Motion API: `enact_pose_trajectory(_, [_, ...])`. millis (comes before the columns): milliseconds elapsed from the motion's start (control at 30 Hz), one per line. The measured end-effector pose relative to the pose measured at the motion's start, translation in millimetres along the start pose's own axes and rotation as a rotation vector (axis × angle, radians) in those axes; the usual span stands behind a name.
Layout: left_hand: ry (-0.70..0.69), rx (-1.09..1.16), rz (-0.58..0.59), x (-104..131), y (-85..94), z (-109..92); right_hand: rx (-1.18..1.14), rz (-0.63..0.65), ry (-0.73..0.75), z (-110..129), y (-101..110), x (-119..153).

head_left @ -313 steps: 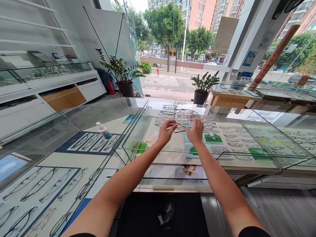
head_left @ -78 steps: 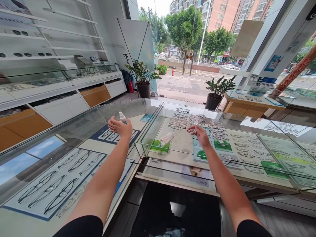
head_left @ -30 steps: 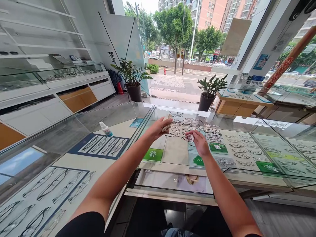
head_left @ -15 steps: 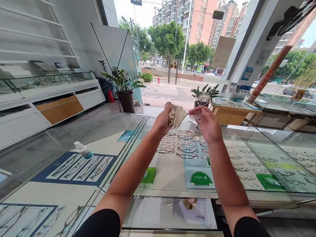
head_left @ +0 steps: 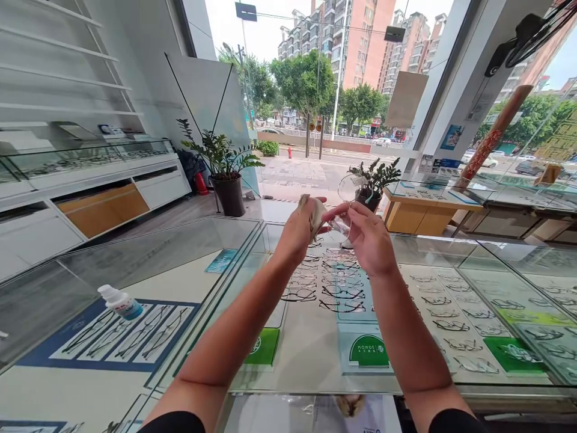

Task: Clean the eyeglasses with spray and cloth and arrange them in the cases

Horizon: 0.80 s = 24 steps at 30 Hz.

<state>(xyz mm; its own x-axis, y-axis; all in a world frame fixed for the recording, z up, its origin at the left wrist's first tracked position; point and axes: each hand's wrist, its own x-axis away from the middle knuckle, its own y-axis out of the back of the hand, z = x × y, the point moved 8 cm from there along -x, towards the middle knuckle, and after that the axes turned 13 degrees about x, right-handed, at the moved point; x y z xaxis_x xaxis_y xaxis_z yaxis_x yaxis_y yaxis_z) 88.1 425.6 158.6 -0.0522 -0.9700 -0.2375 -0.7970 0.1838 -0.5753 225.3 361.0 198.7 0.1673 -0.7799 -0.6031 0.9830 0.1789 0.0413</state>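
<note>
My left hand (head_left: pixel 298 231) is closed around a crumpled beige cloth (head_left: pixel 317 218), which pokes out between thumb and fingers. Just right of it, my right hand (head_left: pixel 370 240) pinches a pair of thin-rimmed glasses (head_left: pixel 348 190) by the frame. One clear round lens stands above the fingers; the other sits lower, between the two hands. The cloth and lower lens are close together, but I cannot tell whether they touch. Both hands are raised over the glass display counter (head_left: pixel 311 355), where rows of eyeglasses (head_left: pixel 342 293) lie.
A white spray bottle (head_left: pixel 121 302) stands on the glass at left, above a blue tray (head_left: pixel 40 349) of glasses. Green brand cards (head_left: pixel 369 349) lie in the case. Potted plants (head_left: pixel 232 192) stand beyond the counter. More display cases (head_left: pixel 518 288) extend right.
My right hand has moved left and slightly down with the glasses, closer to the cloth. The cloth is now more bunched in my left hand. The view has tilted up slightly.
</note>
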Motion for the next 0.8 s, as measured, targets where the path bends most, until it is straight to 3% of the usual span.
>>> enact_pose_trajectory(267, [-0.056,-0.064,0.030,5,0.7,6,0.143,0.011,0.049,3,-8,10])
enact_pose_trajectory(633, [0.135,-0.065,0.276,-5,-3.8,1,0.155,-0.181,0.067,8,44,1])
enact_pose_trajectory(733, [0.167,-0.127,0.326,-6,-4.3,-3,0.185,-0.163,0.070,15,48,3])
enact_pose_trajectory(800, [0.185,-0.218,0.372,-5,-5.1,-6,0.213,-0.083,0.044,17,46,4])
